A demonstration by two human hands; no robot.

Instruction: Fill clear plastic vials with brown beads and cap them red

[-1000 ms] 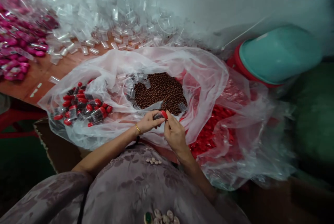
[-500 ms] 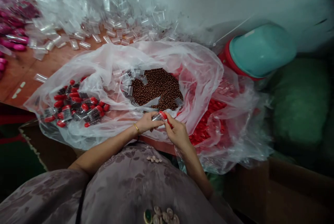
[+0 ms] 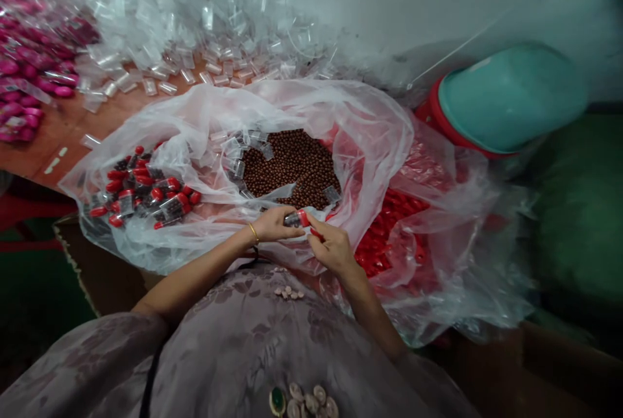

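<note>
My left hand [image 3: 275,224] is closed around a small clear plastic bottle [image 3: 293,219] with dark contents and a red cap at its right end. A second red cap [image 3: 316,234] shows between the thumb and fingers of my right hand [image 3: 335,248], just right of the bottle. Beyond both hands, an open plastic bag holds a heap of small brown beads [image 3: 292,165]. Clear empty bottles [image 3: 237,168] lie at the heap's left edge. To the right, many red caps [image 3: 384,236] sit within clear plastic.
Filled, red-capped bottles [image 3: 146,187] are piled at the left on the plastic sheeting [image 3: 195,249]. Clear bottles [image 3: 168,88] are heaped along the wall, beside pink items [image 3: 34,74]. A teal tub [image 3: 511,100] leans at the right. Below the table's left side is a cardboard box [image 3: 92,269].
My right hand has drawn slightly away from the bottle, whose red cap now shows more fully. My left hand keeps its hold. The whole view has shifted a little.
</note>
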